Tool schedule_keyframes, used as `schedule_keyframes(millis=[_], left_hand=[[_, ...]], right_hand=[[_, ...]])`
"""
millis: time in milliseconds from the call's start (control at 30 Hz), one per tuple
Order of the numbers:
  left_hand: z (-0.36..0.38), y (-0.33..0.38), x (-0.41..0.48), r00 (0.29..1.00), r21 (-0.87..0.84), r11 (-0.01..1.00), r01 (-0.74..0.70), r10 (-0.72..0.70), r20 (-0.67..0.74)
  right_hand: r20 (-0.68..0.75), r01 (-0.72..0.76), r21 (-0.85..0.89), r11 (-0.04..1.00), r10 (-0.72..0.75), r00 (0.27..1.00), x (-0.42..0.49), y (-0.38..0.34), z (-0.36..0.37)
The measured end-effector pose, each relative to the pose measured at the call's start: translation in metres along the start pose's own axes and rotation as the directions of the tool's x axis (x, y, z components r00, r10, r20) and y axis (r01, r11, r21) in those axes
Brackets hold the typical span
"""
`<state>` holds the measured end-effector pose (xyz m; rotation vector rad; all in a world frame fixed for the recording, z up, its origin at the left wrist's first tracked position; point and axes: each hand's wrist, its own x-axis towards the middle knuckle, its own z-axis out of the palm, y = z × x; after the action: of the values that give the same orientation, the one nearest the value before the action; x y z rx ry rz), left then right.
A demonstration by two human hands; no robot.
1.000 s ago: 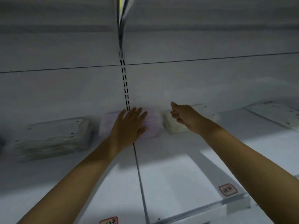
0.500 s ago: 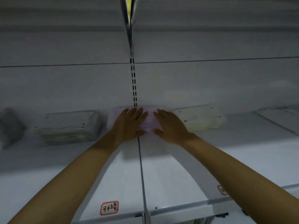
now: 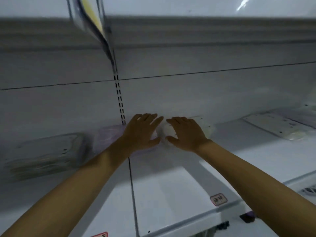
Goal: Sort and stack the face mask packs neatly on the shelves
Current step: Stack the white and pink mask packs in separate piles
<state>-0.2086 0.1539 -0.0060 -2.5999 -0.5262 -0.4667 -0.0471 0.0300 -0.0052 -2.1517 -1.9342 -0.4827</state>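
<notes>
Head view puts our fingers at the centre: those of our left hand point(image 3: 142, 132) lie straight and spread, palm down, thumb angled toward three o'clock, and they rest flat over the seam between two stacks without curling round anything. Our right hand point(image 3: 186, 134) mirrors it, fingers extended toward eleven o'clock and laid on top of the white mask pack stack point(image 3: 168, 131), thumb stretched toward nine o'clock along its near edge; it presses rather than grips. The two hands are close together, thumb tips nearly meeting.

At nine o'clock of our left hand, partly under its palm, sits the pale purple mask pack stack point(image 3: 109, 137) against the back wall. Further toward nine o'clock lies a grey-beige stack of packs point(image 3: 46, 156), blurred. At three o'clock of our right hand, well apart, flat white packs point(image 3: 275, 127) lie on the next shelf section.

All stacks rest on the white shelf point(image 3: 171, 194), whose two panels join in a dark seam running toward six o'clock from beneath our left wrist. Red-bordered price labels point(image 3: 218, 199) sit near the front edge. At twelve o'clock a slotted upright point(image 3: 119, 101) climbs the back panel, and something yellow and blurred point(image 3: 92, 19) hangs above it.
</notes>
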Motion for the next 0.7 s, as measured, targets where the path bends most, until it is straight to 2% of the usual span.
schedule_keyframes(millis=[233,300,433,600,700], left_hand=[[-0.021,0.141,0.095,0.99,-0.167,0.978,-0.126,0.115,-0.078],[-0.023,0.184,0.123,0.99,-0.179,0.974,-0.138,0.135,-0.031],[-0.031,0.273,0.172,0.979,-0.228,0.954,-0.196,0.202,0.001],[-0.037,0.379,0.219,0.978,-0.341,0.919,-0.199,0.21,-0.005],[-0.041,0.43,0.235,0.971,-0.341,0.911,-0.232,0.237,-0.029]], right_hand=[[-0.045,-0.227,-0.103,0.969,0.223,0.974,-0.096,0.125,-0.04],[0.012,-0.318,-0.155,0.935,0.323,0.946,-0.136,0.167,-0.051],[0.035,-0.475,-0.208,0.855,0.492,0.87,-0.223,0.247,-0.075],[0.019,-0.567,-0.251,0.785,0.589,0.808,-0.307,0.316,-0.105],[0.026,-0.588,-0.257,0.767,0.614,0.789,-0.334,0.346,-0.109]])
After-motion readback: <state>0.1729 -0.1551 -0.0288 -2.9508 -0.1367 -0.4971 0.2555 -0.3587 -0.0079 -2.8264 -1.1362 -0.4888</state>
